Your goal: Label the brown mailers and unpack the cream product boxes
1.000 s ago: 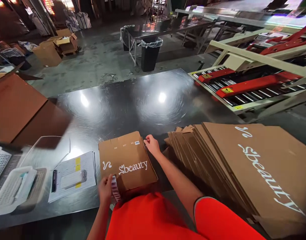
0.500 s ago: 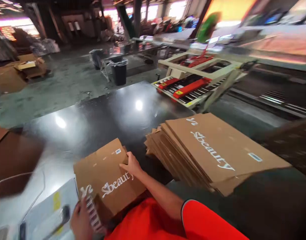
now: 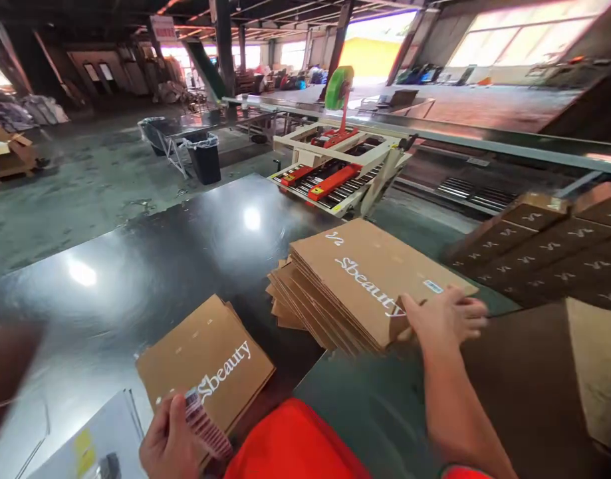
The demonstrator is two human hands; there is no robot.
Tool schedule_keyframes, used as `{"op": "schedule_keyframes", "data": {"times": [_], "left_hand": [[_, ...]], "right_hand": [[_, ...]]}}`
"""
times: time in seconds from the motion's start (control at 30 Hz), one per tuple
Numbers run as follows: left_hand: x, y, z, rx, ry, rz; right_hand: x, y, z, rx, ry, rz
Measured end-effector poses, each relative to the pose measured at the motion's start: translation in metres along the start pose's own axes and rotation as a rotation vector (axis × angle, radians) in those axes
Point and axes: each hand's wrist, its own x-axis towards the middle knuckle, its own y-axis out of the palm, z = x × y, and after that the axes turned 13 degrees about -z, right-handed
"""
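My left hand (image 3: pixel 169 439) pinches a strip of barcode labels (image 3: pixel 208 426) near the bottom of the view. Beneath that strip, flattened cardboard cartons (image 3: pixel 205 359) printed "Sbeauty" lie on the dark table, and no label shows on the top one. To the right, a fanned stack of flat cartons (image 3: pixel 360 259) has a small white-and-blue label (image 3: pixel 433 286) on its top carton. My right hand (image 3: pixel 447 316) is at that stack's near right corner, thumb against the top carton and fingers spread past the edge.
The glossy black table (image 3: pixel 185 259) stretches forward to a carton-sealing machine (image 3: pixel 330 173) with red parts. Stacked closed boxes (image 3: pixel 549 253) stand at right, near an open carton (image 3: pixel 534 386). A white sheet (image 3: pixel 96 439) lies at lower left; a bin (image 3: pixel 203 159) stands beyond.
My right hand has moved from the left cartons to the right stack. The top carton at left showed a label before; the one there now shows none. My view has turned right.
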Motion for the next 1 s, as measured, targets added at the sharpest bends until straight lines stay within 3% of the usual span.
{"op": "schedule_keyframes", "data": {"times": [0.07, 0.1, 0.13, 0.17, 0.23, 0.27, 0.33, 0.37, 0.47, 0.57, 0.8, 0.9, 1.0], "left_hand": [[-0.007, 0.003, -0.004, 0.031, 0.039, 0.049], [-0.011, 0.004, -0.007, 0.038, 0.063, 0.076], [-0.015, 0.006, -0.011, 0.036, 0.088, 0.084], [-0.019, 0.009, -0.014, 0.035, 0.110, 0.085], [-0.026, 0.012, -0.019, 0.038, 0.135, 0.076], [-0.029, 0.013, -0.021, 0.045, 0.135, 0.076], [-0.033, 0.012, -0.023, 0.054, 0.109, 0.081], [-0.033, 0.009, -0.023, 0.041, 0.082, 0.085], [-0.033, 0.000, -0.023, -0.027, -0.007, 0.118], [-0.034, -0.006, -0.020, -0.023, -0.034, 0.224], [-0.040, 0.007, -0.002, 0.037, -0.155, 0.184], [-0.036, 0.012, 0.012, 0.161, -0.111, 0.110], [-0.027, 0.011, 0.033, 0.185, -0.203, 0.075]], "right_hand": [[-0.041, -0.008, 0.011, 0.101, -0.221, -0.054], [-0.068, -0.013, 0.023, 0.248, -0.342, 0.032], [-0.097, -0.019, 0.036, 0.423, -0.428, 0.216], [-0.127, -0.025, 0.050, 0.594, -0.473, 0.496], [-0.187, -0.038, 0.075, 0.843, -0.523, 1.251], [-0.215, -0.044, 0.083, 0.912, -0.478, 1.530], [-0.258, -0.051, 0.092, 0.951, -0.334, 1.820], [-0.273, -0.053, 0.093, 0.938, -0.252, 1.881], [-0.291, -0.049, 0.090, 0.856, -0.118, 1.975], [-0.288, -0.040, 0.086, 0.794, -0.139, 2.031], [-0.292, -0.033, 0.068, 0.770, -0.215, 1.956], [-0.303, -0.004, 0.067, 0.774, -0.236, 1.836], [-0.313, 0.057, 0.081, 0.569, -0.446, 1.568]]}}
